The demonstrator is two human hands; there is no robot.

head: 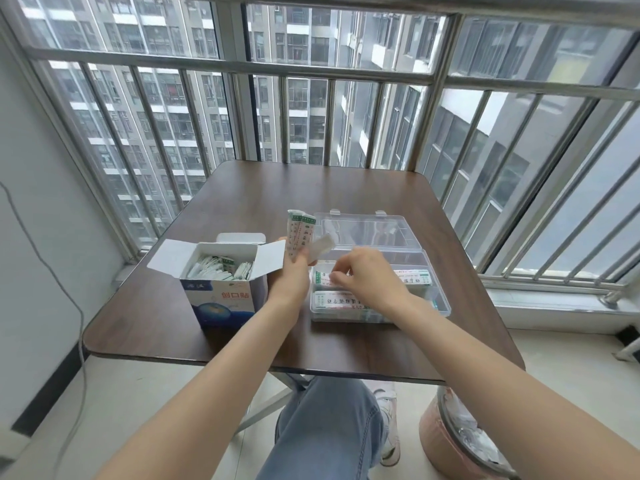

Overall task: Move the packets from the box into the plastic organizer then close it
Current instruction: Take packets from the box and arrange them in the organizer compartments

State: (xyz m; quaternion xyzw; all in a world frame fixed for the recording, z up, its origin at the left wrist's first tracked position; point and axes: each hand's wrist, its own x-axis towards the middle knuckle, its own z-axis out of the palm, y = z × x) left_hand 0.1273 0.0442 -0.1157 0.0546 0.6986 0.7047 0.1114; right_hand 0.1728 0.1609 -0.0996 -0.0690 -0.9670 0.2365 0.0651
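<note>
Head view: the transfer step is in progress. The cardboard box [221, 282] stands open on the table [346, 188], left of the clear plastic organizer [436, 306], with loose packets [221, 268] visible inside it. The organizer's lid [367, 226] is swung back toward the window and lies open. The left hand [294, 268] is between box and organizer, fingers curled round a small bundle of packets [299, 233] held upright, with one white strip hanging off to the right. The right hand [367, 275] reaches into the organizer's near-left area, fingertips pinched on a packet [323, 277] being set onto those already laid flat there; the grip itself is partly hidden by the hand. Judgement: the task is partway done, as packets remain in the box. The next move calls for releasing the placed packet flat, then taking another from the left hand's bundle. The lid stays open until the box is emptied.
</note>
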